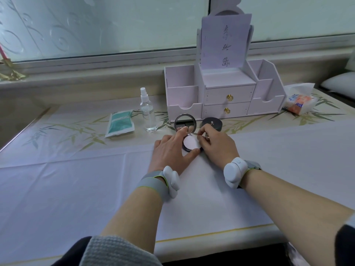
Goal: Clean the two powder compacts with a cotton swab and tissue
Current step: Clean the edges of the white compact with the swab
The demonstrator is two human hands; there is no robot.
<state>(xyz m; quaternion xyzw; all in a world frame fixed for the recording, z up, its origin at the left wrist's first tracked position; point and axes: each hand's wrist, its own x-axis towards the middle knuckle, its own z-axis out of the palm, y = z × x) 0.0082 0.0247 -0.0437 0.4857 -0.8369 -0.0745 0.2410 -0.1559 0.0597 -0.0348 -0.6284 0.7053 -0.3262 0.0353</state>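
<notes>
An open round powder compact (190, 144) lies on the table, its mirrored lid (184, 121) standing up behind the pale powder pan. My left hand (171, 150) steadies it, with the thumb at the front rim and a finger at the hinge. My right hand (216, 144) pinches a thin cotton swab (196, 134) whose tip rests at the pan's back rim. A second compact (212, 123), black and closed, sits just behind my right hand.
A white desk organiser (224, 93) with two drawers stands behind the compacts. A clear spray bottle (148, 112) and a teal swab packet (120, 123) lie to the left. A tissue pack (299, 100) sits at the far right. White cloth (76, 179) covers the near table.
</notes>
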